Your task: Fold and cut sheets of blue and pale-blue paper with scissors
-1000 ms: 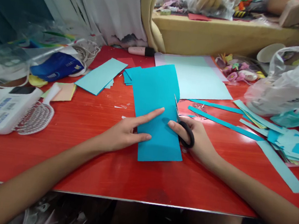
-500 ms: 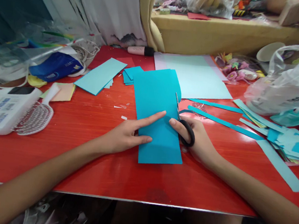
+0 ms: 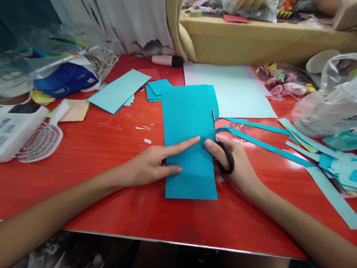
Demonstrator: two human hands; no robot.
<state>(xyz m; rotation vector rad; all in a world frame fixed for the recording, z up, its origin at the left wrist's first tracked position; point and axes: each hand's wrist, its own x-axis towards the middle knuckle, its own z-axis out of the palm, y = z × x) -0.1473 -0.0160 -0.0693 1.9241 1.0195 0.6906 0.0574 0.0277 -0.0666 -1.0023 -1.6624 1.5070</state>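
Note:
A bright blue sheet of paper (image 3: 193,114) stands lengthwise before me, its far end leaning over the papers behind. On its left side lies my left hand (image 3: 154,163), thumb and index finger stretched over the top while the other fingers are hidden, apparently beneath the sheet. My right hand (image 3: 242,167) is closed on black-handled scissors (image 3: 228,161). Their blades (image 3: 214,120) lie along the sheet's right edge, partly covered by paper. A narrow blue strip (image 3: 222,129) curls away from that edge, by the fingers of my right hand.
Long blue strips (image 3: 267,147) and a heap of paper offcuts (image 3: 351,171) lie right on the red table (image 3: 99,202). Pale sheets (image 3: 237,93) are behind. Left are light-blue papers (image 3: 120,91), a hairbrush (image 3: 47,136) and a white box (image 3: 4,135). A plastic bag (image 3: 349,102) stands right.
The blue sheet has shifted slightly right and toward me. Both hands moved slightly with it, and the scissors remain at its right edge.

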